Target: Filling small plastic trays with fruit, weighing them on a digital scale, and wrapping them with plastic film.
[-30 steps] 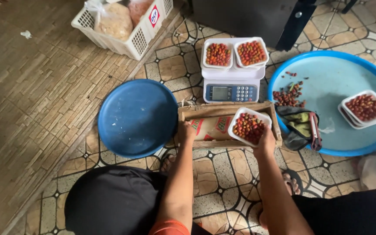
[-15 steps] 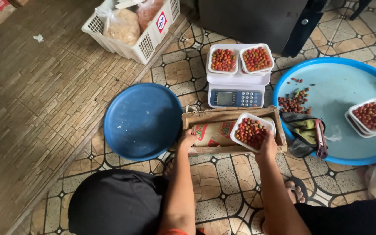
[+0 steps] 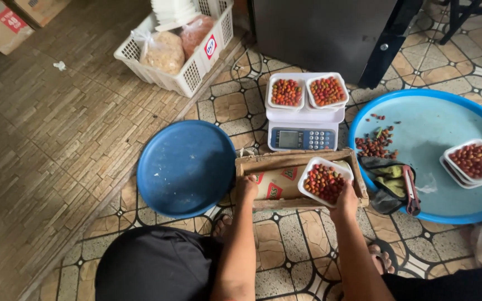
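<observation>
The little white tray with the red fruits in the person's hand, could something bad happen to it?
Maybe. The white tray is heaped with small red fruits and the right hand grips only its near edge, so it could tip and spill into the wooden box. The left hand steadies just one corner of that box. Two more trays sit crowded on the scale and could slide off.

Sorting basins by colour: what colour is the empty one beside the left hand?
Dark blue basin, head view.

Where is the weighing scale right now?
In the head view, the white weighing scale sits on the tiled floor at centre top, just beyond the cardboard box, between the dark blue basin and the light blue basin, carrying two fruit trays.
</observation>
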